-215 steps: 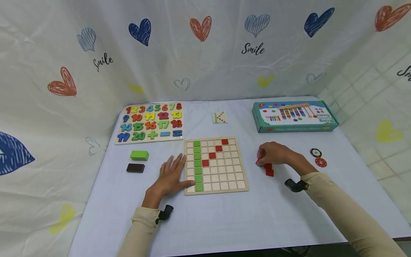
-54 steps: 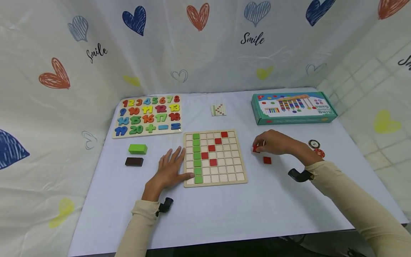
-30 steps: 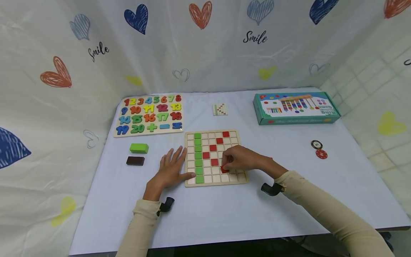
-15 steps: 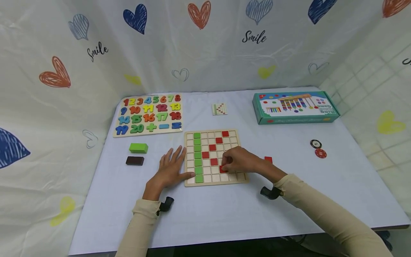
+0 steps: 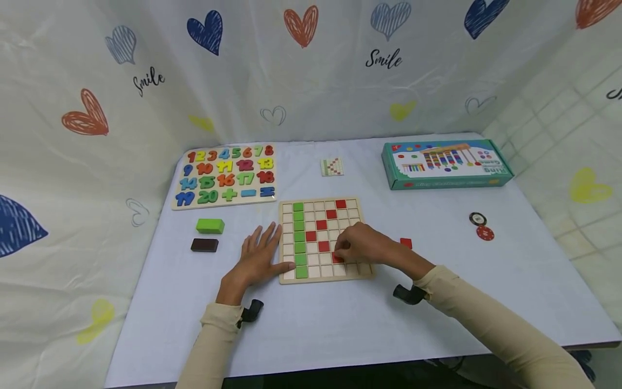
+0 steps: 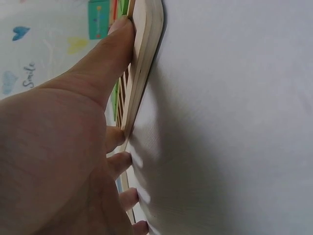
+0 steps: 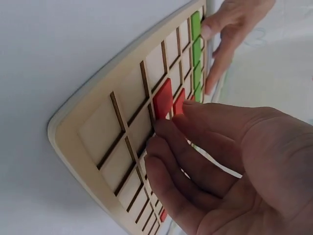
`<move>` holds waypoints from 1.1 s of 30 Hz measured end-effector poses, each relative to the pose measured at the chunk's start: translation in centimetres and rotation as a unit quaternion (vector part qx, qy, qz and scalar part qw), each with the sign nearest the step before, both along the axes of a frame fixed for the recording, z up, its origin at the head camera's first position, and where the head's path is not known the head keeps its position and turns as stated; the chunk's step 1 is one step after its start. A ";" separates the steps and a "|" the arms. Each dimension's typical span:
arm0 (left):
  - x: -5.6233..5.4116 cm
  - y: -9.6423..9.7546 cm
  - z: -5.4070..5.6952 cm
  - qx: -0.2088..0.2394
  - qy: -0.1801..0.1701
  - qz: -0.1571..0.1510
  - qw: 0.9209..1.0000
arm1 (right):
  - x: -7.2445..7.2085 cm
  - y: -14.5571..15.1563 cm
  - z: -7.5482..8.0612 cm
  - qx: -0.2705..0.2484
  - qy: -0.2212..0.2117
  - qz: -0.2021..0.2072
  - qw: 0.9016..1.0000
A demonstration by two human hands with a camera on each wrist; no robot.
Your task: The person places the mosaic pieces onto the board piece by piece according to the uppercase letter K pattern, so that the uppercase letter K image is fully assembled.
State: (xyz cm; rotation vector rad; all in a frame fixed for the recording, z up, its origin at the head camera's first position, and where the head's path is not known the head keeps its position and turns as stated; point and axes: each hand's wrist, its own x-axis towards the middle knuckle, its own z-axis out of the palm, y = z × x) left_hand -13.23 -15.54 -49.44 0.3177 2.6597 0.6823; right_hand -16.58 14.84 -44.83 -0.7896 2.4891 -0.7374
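A square wooden grid board (image 5: 360, 210) lies mid-table, with a column of green tiles (image 5: 298, 227) and a bent diagonal of several red tiles. My right hand (image 5: 362, 243) is over its lower right part, fingers curled at a red tile (image 7: 163, 98) in a cell. In the right wrist view the fingertips meet the tile's near edge and the thumb is close by. Flat against the board's left edge, my left hand (image 5: 255, 259) rests with fingers spread, its thumb (image 6: 117, 39) on the board's frame. One loose red tile (image 5: 405, 242) lies beside the right forearm.
A number puzzle board (image 5: 225, 175) stands back left, above a green block (image 5: 210, 226) and a dark brown block (image 5: 204, 245). A small pattern card (image 5: 332, 166) lies at the back. Right are a green toy box (image 5: 447, 163), a black chip (image 5: 478, 218) and a red chip (image 5: 485, 233).
My right hand brought red tiles from the loose ones at right to the board, extending the diagonal down and right. It has barely moved in the last second. My left hand stays put.
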 end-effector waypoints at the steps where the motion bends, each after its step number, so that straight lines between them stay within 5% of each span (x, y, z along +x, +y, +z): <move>1: 0.0 0.0 0.0 0.000 0.000 0.000 1.000 | 0.0 0.1 0.1 -0.003 -0.003 -0.002 1.000; 9: 0.0 0.0 0.0 0.002 0.001 0.000 1.000 | -1.0 2.7 0.8 -0.003 -0.013 -0.021 1.000; 20: 0.0 -0.1 -0.1 0.005 0.001 0.001 1.000 | -1.9 9.6 2.2 0.092 0.000 -0.057 0.994; 33: 0.2 -0.2 -0.5 0.015 0.011 0.000 1.000 | -2.3 13.8 0.9 0.149 -0.041 -0.067 0.986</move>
